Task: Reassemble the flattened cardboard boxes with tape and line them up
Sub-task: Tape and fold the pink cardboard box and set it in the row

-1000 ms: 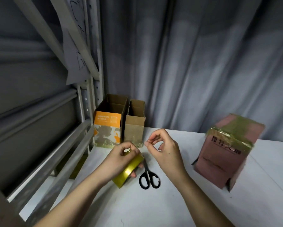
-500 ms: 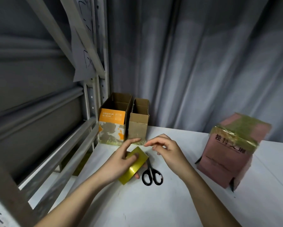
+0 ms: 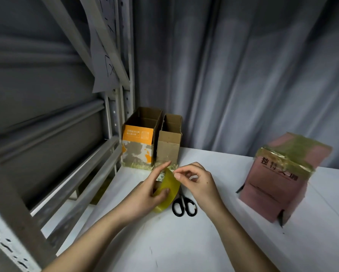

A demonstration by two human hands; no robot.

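Observation:
My left hand (image 3: pixel 147 191) holds a roll of yellowish tape (image 3: pixel 169 188) upright over the white table (image 3: pixel 184 242), thumb on its outer face and fingers behind it. My right hand (image 3: pixel 198 182) has its fingertips curled at the roll's upper rim, picking at the tape there. At the back left stand two open-topped boxes side by side: an orange-and-brown box (image 3: pixel 138 140) and a plain brown box (image 3: pixel 169 142). A pink box (image 3: pixel 282 177) wrapped with tape sits on the right.
Black scissors (image 3: pixel 184 206) lie on the table just under my hands. A grey metal shelf frame (image 3: pixel 70 173) runs along the left side. A grey curtain (image 3: pixel 243 75) hangs behind the table.
My left hand has turned the roll more upright and raised it slightly. My right hand came down from a raised pinch to the roll's upper rim.

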